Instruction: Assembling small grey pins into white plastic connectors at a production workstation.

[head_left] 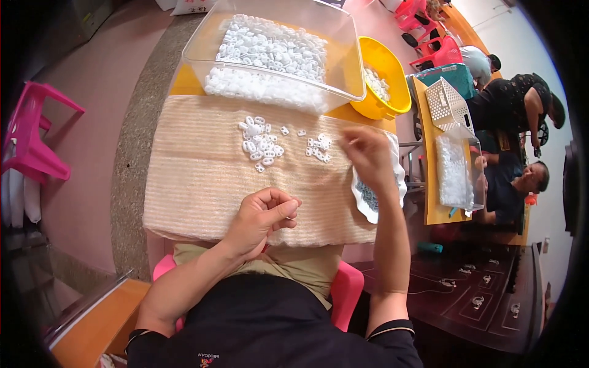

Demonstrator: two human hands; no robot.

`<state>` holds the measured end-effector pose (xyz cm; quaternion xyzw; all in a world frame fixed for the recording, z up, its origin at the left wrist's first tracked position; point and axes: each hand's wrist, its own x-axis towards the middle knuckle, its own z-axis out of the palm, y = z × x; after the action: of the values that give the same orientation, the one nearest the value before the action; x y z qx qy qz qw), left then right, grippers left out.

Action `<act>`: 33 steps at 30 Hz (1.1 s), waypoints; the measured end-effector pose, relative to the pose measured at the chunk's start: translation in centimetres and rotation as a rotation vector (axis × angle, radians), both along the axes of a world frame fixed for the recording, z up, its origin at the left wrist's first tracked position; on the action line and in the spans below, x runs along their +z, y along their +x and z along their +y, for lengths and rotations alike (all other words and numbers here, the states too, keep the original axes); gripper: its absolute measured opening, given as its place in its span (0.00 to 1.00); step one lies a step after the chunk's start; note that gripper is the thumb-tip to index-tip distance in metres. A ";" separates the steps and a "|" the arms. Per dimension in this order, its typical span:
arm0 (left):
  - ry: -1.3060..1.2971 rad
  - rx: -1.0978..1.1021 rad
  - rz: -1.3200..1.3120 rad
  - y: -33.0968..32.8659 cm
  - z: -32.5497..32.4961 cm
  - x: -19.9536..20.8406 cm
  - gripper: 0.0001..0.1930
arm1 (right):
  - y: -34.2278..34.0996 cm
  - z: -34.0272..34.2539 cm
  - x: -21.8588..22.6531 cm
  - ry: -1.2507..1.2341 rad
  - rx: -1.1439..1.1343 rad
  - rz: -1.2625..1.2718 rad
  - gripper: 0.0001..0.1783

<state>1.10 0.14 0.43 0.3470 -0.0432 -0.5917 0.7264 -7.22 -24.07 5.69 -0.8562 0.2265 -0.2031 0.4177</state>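
Note:
My left hand (265, 216) is raised over the near part of the towel (190, 178), its thumb and fingers pinched together. Whatever sits between those fingertips, if anything, is hidden. Farther right, my right hand (368, 156) hangs above the white scalloped dish (361, 204), with its fingers smeared by motion. Small greyish pieces (369, 199) fill the dish, too fine to name. A pile of small white plastic pieces with two holes (261, 146) lies at the towel's middle. A smaller group of white pieces (319, 148) lies near my right hand, with two single ones between.
Behind the towel stands a clear plastic bin (343, 92) heaped with white pieces. Beside it is a yellow basin (392, 67) holding more. Pink stools (43, 132) stand left and far right. Other people (512, 184) sit at a table (432, 211) on the right.

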 end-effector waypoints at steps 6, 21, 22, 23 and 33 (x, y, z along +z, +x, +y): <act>0.035 0.023 -0.031 0.1 0.0 0.2 0.04 | 1.6 3.1 -2.2 -0.416 0.102 0.260 0.12; 0.061 0.102 0.025 0.0 0.2 0.1 0.06 | 0.5 6.1 -1.7 -0.346 0.139 0.081 0.06; 0.061 0.094 0.029 0.0 0.2 0.3 0.06 | 0.1 7.1 -1.1 -0.167 0.155 0.028 0.07; 0.058 0.098 0.067 0.1 0.1 0.5 0.07 | -0.3 7.8 -1.0 -0.168 0.146 0.033 0.07; -0.020 0.034 0.153 0.1 -0.1 0.2 0.06 | -2.4 9.9 -2.0 0.405 0.277 -0.164 0.05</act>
<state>1.18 0.05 0.60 0.2942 0.0125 -0.6034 0.7410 -9.60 -14.15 3.66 -0.7586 0.1084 -0.1630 0.6214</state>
